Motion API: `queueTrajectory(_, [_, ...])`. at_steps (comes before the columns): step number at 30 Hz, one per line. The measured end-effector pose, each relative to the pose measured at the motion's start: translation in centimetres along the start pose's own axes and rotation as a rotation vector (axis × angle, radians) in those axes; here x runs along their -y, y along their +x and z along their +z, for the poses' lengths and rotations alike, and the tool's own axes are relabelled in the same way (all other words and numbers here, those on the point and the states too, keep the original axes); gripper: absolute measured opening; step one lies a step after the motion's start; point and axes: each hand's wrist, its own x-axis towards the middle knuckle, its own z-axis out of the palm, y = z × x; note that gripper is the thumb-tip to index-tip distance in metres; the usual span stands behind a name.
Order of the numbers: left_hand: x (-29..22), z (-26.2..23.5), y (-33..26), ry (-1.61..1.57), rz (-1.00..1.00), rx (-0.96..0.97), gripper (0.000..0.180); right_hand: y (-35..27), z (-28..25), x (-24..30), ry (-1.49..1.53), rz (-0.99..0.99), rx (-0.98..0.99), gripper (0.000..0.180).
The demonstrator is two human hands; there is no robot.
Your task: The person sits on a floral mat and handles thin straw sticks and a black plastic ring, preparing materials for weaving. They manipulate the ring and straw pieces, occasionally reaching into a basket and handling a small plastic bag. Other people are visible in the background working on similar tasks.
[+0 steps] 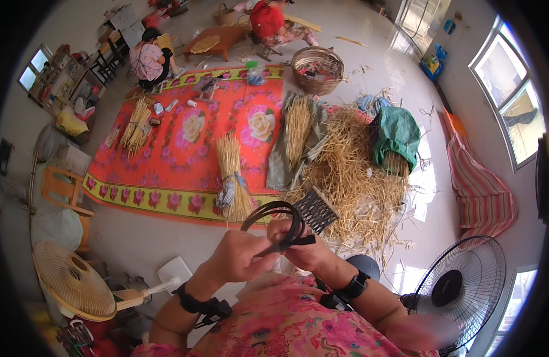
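Observation:
A coil of dark brown, flat, strap-like band [296, 221] is held up in front of my body. My left hand [240, 254] is closed on the coil's lower left part, fingers bent around it. From the other side my right hand [307, 253] grips the same coil, close to a blunt black end that sticks out to the right. The two hands nearly touch, and my fingers hide part of the band. Beyond them stands or lies a tied straw bundle [230, 160] at the edge of the red floral mat [161, 149].
Loose straw [352, 166] is heaped right of the mat, near a dark woven mesh piece [316, 209], a green sack [398, 140] and a wicker basket [317, 71]. Fans stand at my left [75, 279] and right [462, 285]. Two people sit working at the back.

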Motion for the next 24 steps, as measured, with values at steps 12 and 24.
queueTrajectory(12, [-1.8,-0.2,0.1,-0.464,-0.384,0.393,0.020,1.7,0.2,0.4,-0.063,-0.240,0.402,0.004])
queueTrajectory(24, [-1.7,-0.2,0.1,-0.445,-0.387,0.351,0.024,-0.2,0.3,1.9,0.040,0.141,0.305,0.020])
